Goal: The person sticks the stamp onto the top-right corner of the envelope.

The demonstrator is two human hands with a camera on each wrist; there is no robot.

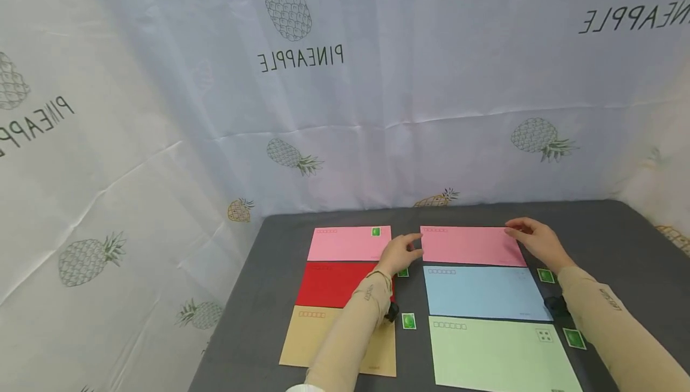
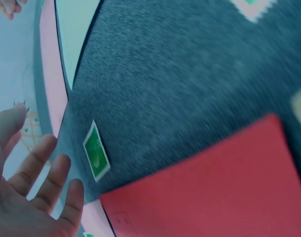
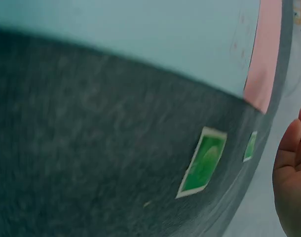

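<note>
My left hand (image 1: 400, 253) hovers by the left short edge of a pink envelope (image 1: 471, 245), fingers spread and nothing in them. At that envelope's right end, my right hand (image 1: 539, 243) has its thumb and fingers loosely bent, also without anything between them. In the left wrist view a green stamp (image 2: 96, 152) lies on the dark table past the fingers, above a red envelope (image 2: 205, 192). The right wrist view shows a green stamp (image 3: 203, 163) below the blue envelope, and a farther stamp (image 3: 250, 146) near the pink one.
Below the right pink envelope lie a blue envelope (image 1: 482, 292) and a light green envelope (image 1: 501, 353). The left column has a pink envelope (image 1: 345, 245) bearing a green stamp (image 1: 376, 232), and a tan envelope (image 1: 302, 338). Loose stamps include one (image 1: 408, 320) between columns and another (image 1: 574, 338) at right.
</note>
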